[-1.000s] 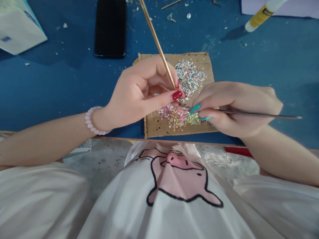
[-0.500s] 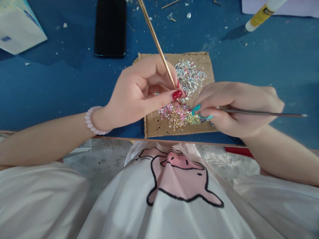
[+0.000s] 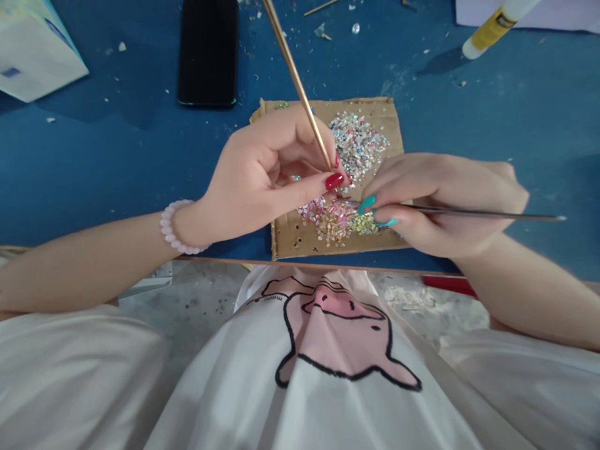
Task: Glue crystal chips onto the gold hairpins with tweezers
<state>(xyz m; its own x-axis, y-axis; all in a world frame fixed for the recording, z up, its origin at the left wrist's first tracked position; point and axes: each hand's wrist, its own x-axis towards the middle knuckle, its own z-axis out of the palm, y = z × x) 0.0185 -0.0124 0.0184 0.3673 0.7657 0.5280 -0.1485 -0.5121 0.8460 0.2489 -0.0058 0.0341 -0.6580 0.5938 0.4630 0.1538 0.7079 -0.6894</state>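
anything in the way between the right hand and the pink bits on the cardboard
Nothing visible blocks the right hand, gripping a dark rod, from the pink bits. The left hand, gripping a gold-coloured stick, is close by at their upper left; yellow-green bits lie beside the pink ones.

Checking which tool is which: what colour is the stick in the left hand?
The stick in the left hand is gold, seen best in the head view.

Near twelve o'clock the top edge crops the golden stick (image 3: 298, 81), between one and two the yellow-labelled tube (image 3: 490, 29); at ten, the white pack (image 3: 40, 59) is cut off. The left hand (image 3: 267, 169) hides some cardboard (image 3: 377, 111); the metal tool (image 3: 492, 214) ends too small to tell
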